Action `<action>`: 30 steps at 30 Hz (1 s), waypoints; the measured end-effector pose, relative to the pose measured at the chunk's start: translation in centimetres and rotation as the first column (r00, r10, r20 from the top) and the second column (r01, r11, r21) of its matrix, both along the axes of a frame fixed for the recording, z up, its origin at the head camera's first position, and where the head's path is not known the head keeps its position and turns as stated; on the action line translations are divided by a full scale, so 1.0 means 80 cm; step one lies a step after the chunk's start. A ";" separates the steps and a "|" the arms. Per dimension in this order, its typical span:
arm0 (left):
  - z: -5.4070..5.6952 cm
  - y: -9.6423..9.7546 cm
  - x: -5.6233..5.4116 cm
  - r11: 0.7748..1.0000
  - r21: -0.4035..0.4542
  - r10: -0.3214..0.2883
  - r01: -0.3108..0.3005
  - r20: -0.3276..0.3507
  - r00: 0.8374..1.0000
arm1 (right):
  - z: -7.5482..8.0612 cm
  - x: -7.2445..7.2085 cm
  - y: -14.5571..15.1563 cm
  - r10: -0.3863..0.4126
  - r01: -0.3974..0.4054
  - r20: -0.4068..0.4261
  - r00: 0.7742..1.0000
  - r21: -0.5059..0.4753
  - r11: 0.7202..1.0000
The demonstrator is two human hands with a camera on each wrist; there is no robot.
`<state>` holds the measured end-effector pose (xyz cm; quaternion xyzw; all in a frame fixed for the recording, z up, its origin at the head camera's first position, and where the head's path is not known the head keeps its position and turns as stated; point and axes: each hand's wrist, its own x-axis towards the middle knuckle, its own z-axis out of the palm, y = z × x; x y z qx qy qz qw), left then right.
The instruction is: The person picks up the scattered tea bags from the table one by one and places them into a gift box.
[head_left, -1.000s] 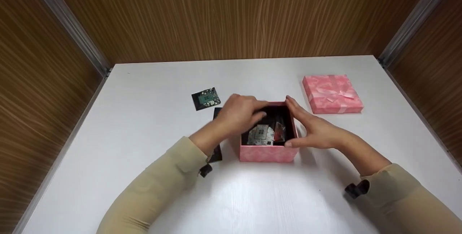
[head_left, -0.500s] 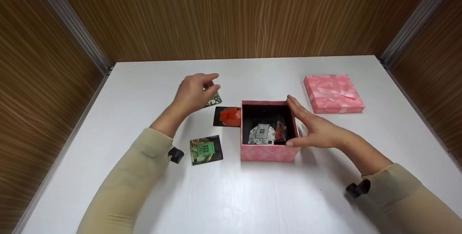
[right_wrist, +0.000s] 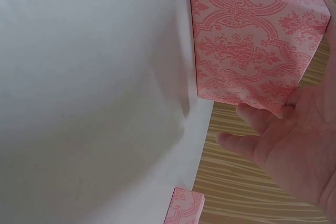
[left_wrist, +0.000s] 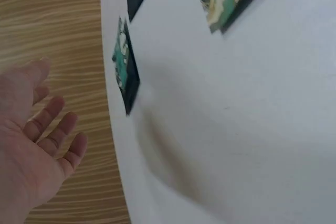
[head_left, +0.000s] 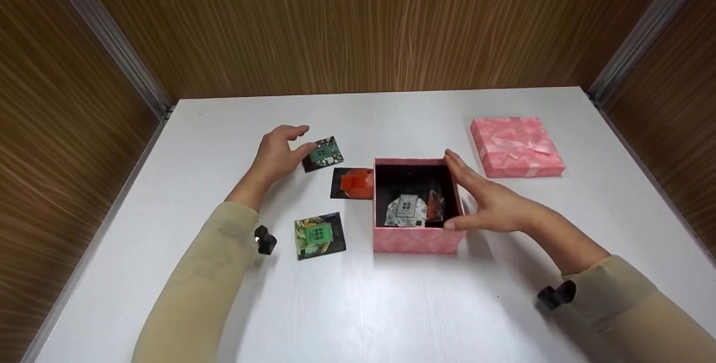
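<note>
An open pink gift box (head_left: 415,240) with a dark inside stands at the middle of the table. My right hand (head_left: 492,206) holds it from the right, fingertip at the far right corner and thumb at the near one. Inside lie a whitish patterned packet (head_left: 406,212) and a red one (head_left: 434,206) in glossy film. My left hand (head_left: 279,153), fingers relaxed and holding nothing, hovers beside a teal flowered square packet (head_left: 324,153), thumb overlapping its edge in the head view. In the left wrist view, the palm (left_wrist: 31,150) shows bare.
An orange packet (head_left: 355,183) lies against the box's left side, and a green one (head_left: 320,235) lies nearer the front. The pink lid (head_left: 517,146) with its bow rests at the back right. Wood-grain panels (head_left: 358,27) enclose the table (head_left: 391,318).
My left hand has left the box, passed over the teal packet and drawn back to its left. The orange and green packets now show uncovered. My right hand has stayed at the box.
</note>
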<state>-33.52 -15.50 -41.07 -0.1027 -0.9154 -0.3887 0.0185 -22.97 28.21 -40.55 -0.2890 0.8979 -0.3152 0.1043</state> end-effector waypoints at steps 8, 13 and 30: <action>-0.029 -0.004 -0.013 0.998 0.059 -0.024 0.019 0.091 0.996 | -0.002 0.005 0.004 -0.010 0.010 -0.009 1.000 0.011 1.000; -0.042 -0.001 -0.021 0.997 0.064 -0.056 0.050 0.110 0.992 | -0.004 0.008 0.007 -0.030 0.031 -0.001 1.000 0.013 0.999; -0.061 0.004 -0.033 0.995 -0.072 -0.060 0.069 0.115 0.992 | -0.005 0.008 0.004 -0.013 0.013 -0.015 1.000 0.009 1.000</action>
